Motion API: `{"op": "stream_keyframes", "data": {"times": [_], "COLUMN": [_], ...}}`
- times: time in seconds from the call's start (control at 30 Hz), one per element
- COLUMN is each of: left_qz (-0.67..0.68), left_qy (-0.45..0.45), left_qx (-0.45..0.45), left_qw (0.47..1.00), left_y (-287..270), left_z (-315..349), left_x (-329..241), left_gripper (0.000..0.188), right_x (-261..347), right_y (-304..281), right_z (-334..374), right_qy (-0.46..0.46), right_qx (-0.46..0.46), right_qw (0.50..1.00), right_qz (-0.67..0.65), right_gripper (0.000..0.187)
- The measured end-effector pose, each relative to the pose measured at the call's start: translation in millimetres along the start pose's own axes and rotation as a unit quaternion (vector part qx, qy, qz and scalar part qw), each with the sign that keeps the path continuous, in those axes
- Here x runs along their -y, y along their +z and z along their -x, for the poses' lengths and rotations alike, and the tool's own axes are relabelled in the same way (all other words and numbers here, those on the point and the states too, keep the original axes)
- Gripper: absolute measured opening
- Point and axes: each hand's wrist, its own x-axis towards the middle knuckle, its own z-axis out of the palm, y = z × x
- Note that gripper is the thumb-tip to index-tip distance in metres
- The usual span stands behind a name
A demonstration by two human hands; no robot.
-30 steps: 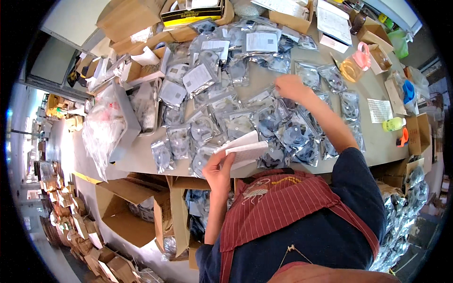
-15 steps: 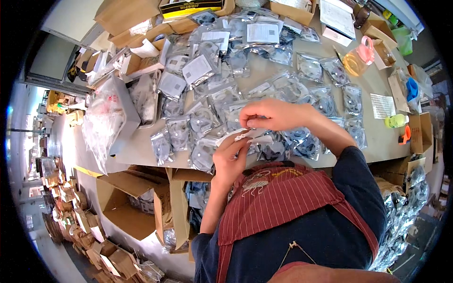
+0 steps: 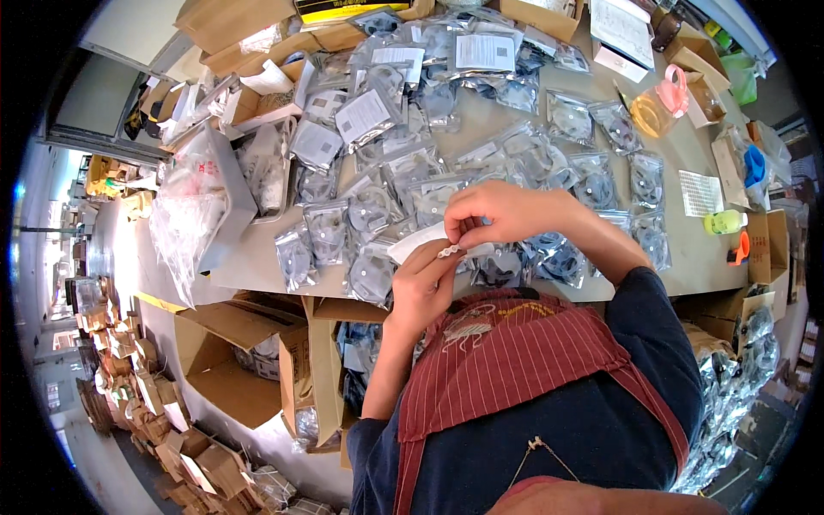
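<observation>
My left hand (image 3: 418, 290) is closed on a white strip (image 3: 417, 241) that looks like paper or label backing. A row of small white bead-like pieces (image 3: 448, 251) shows at its fingers; whether these are worn or held I cannot tell. My right hand (image 3: 506, 215) reaches in from the right, its fingers bent and pinched together against the same strip near the left fingertips. What lies between those fingertips is hidden. Beneath and around both hands are clear zip bags holding grey coiled parts, such as the bag (image 3: 371, 276) left of my left hand.
More bags with printed labels (image 3: 485, 53) pile up at the back. A grey bin (image 3: 230, 206) with plastic film stands left, open cartons (image 3: 232, 369) below the table. On the right are a pink-lidded jug (image 3: 659, 105), a yellow-green bottle (image 3: 726, 221) and an orange-handled tool (image 3: 739, 247).
My right fingers have shifted slightly right and curled in closer to the left fingertips. The white strip is tilted a little differently and shows broader on the left. The whole view has moved slightly.
</observation>
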Motion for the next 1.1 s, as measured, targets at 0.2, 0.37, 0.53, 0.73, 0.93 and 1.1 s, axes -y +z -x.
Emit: {"op": "stream_keyframes", "data": {"times": [0.2, 0.37, 0.53, 0.73, 0.93, 1.1], "left_qz": [0.01, 0.048, 0.064, 0.099, 0.129, 0.19], "left_qy": [-0.025, -0.094, -0.235, -0.307, -0.33, -0.33], "left_qx": [-0.007, -0.048, -0.08, -0.12, -0.135, -0.149], "left_qw": [1.0, 0.993, 0.967, 0.939, 0.925, 0.913], "left_y": [-3, 7, 8, 4, 6, 11], "left_z": [0, 3, 13, 21, 34, 38], "left_x": [0, 13, 21, 31, 40, 43], "left_gripper": [0.02, 0.018, 0.015, 0.016, 0.017, 0.019], "right_x": [4, -19, -168, -246, -244, -228], "right_y": [6, 1, -69, -103, -88, -109], "right_z": [0, -2, 13, 45, 57, 61], "right_qy": [-0.018, -0.059, 0.079, 0.108, 0.215, 0.212], "right_qx": [-0.028, -0.165, -0.443, -0.43, -0.422, -0.415], "right_qw": [0.999, 0.983, 0.844, 0.839, 0.828, 0.84], "right_qz": [0.032, 0.056, 0.291, 0.316, 0.3, 0.278], "right_gripper": [0.011, 0.01, 0.01, 0.005, 0.007, 0.008]}}
